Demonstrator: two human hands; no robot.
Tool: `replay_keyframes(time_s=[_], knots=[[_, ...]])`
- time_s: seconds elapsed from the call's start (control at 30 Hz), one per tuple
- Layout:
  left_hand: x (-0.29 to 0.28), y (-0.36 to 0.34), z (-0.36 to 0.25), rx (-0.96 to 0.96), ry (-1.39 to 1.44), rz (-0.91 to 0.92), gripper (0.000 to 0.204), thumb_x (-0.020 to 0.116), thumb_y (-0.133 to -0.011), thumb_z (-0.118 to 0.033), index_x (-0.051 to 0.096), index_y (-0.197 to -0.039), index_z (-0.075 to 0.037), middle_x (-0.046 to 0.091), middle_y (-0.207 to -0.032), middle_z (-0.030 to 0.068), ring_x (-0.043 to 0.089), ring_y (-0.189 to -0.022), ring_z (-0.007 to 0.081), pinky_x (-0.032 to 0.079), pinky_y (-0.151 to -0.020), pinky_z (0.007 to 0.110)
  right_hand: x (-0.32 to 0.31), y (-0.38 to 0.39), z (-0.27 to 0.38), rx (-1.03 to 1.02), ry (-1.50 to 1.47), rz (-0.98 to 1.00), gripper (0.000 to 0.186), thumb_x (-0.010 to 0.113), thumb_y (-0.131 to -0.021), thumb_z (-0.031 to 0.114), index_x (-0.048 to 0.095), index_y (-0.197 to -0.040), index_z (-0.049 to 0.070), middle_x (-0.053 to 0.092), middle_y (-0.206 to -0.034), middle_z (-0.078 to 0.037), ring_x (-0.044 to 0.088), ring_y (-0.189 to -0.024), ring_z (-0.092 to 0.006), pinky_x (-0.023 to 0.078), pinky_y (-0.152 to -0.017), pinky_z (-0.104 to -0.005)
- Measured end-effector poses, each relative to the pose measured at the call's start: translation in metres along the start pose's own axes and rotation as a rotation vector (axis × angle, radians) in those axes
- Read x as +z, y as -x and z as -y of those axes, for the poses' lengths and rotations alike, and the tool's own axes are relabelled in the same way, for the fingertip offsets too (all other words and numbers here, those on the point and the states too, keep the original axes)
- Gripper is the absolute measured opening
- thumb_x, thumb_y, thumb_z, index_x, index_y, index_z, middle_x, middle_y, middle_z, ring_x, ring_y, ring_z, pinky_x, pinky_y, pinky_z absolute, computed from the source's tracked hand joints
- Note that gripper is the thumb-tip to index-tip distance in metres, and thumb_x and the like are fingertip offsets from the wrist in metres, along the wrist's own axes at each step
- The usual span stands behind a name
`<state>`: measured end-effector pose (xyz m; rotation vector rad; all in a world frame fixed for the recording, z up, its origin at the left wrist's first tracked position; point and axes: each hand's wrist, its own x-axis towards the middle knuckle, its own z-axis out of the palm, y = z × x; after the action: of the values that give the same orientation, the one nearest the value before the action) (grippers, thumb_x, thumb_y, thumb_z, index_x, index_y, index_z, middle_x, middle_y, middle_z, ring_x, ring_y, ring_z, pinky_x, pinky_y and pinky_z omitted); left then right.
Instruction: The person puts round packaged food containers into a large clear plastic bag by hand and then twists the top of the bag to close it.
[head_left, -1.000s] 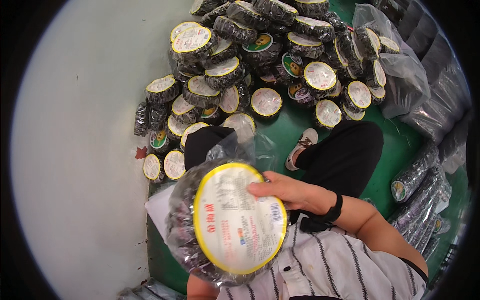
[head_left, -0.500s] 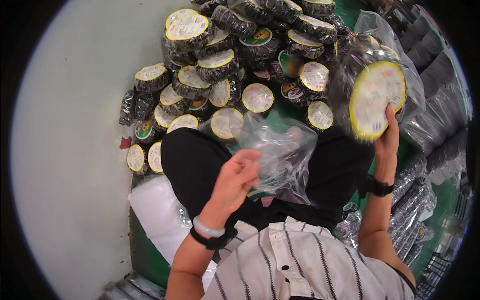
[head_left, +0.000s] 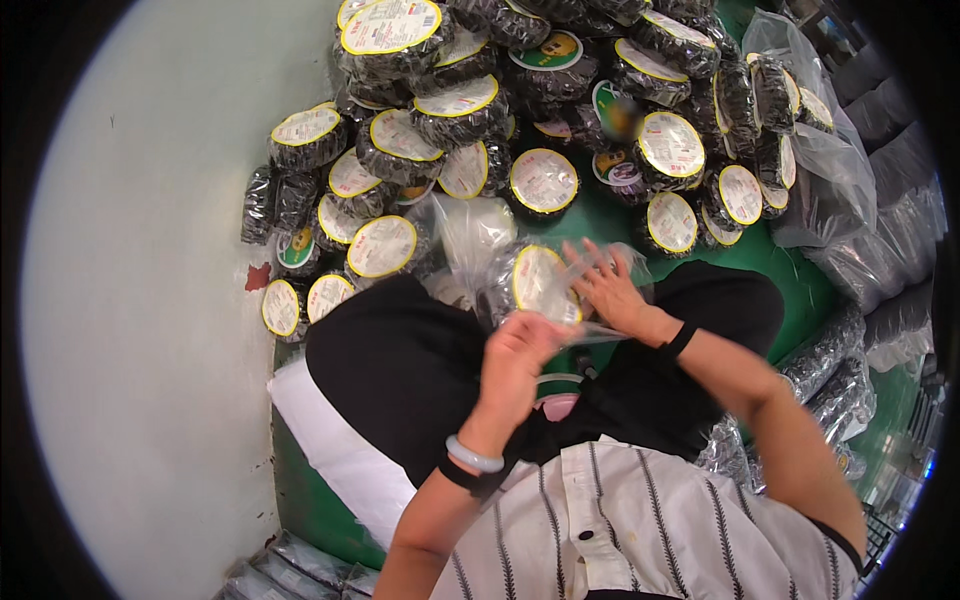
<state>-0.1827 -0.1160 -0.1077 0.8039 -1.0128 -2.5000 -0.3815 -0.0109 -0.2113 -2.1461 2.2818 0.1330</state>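
Observation:
A round dark package (head_left: 542, 280) with a white, yellow-rimmed label lies tilted between my hands, above my lap. Clear plastic from a thin bag (head_left: 482, 238) surrounds it at least in part; blur hides exactly how far in it sits. My left hand (head_left: 518, 358) is closed at the near side of the package, fingers pinching the bag's plastic. On the package's right side, my right hand (head_left: 612, 292) has its fingers spread, touching the plastic and the package edge.
A heap of similar round packages (head_left: 545, 182) fills the far side. Grey wall (head_left: 150, 300) borders the left, with white sheets (head_left: 335, 445) beside my knee. Clear bags (head_left: 825, 195) and wrapped bundles (head_left: 835, 370) stand at right. More wrapped packets (head_left: 290, 570) lie at lower left.
My right hand has brought the round package from the far right to the bag over my lap, and its fingers have spread. My left hand has shifted right, staying at the bag.

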Motion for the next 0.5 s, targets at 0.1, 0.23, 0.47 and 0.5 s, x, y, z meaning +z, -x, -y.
replay_keyframes(time_s=[0.1,0.23,0.47,0.5], knots=[[-0.055,-0.022,0.024,-0.180,0.313,-0.319,0.011,0.048,-0.095,-0.014,0.048,-0.086,-0.008,0.048,-0.068,0.0002,0.054,-0.068,0.0139,0.049,-0.079,0.034,-0.019,-0.079,-0.045,-0.226,-0.640,0.690,0.024,0.066,-0.069,0.011,0.071,-0.092,0.010,0.069,-0.097,-0.011,0.064,-0.091,-0.0297,0.049,-0.080,-0.0424],[-0.044,-0.025,0.029,-0.257,0.135,-0.312,0.010,0.055,-0.091,-0.015,0.048,-0.085,-0.012,0.039,-0.063,-0.0057,0.039,-0.054,0.0053,0.042,-0.053,0.023,-0.059,-0.268,-0.097,0.909,-1.419,-0.165,0.090,0.064,-0.077,0.059,0.036,-0.131,-0.008,0.053,-0.119,-0.023,0.060,-0.096,-0.0263,0.051,-0.076,-0.0398],[-0.067,-0.043,0.026,-0.180,0.136,-0.462,0.014,0.053,-0.095,-0.023,0.057,-0.092,-0.010,0.038,-0.060,-0.0081,0.031,-0.045,0.0027,0.028,-0.041,0.021,-0.015,-0.248,-0.057,0.807,-2.064,-0.215,0.056,0.070,-0.081,0.020,0.041,-0.124,-0.002,0.057,-0.117,-0.012,0.056,-0.105,-0.0224,0.045,-0.091,-0.0345],[-0.069,-0.042,0.020,-0.193,0.245,-0.517,0.018,0.051,-0.095,-0.024,0.060,-0.097,-0.009,0.038,-0.059,-0.0076,0.032,-0.043,0.0033,0.027,-0.040,0.022,-0.032,-0.203,-0.038,0.682,-2.376,0.219,0.047,0.069,-0.081,0.021,0.051,-0.119,-0.001,0.062,-0.111,-0.009,0.060,-0.099,-0.0198,0.047,-0.089,-0.0334]])
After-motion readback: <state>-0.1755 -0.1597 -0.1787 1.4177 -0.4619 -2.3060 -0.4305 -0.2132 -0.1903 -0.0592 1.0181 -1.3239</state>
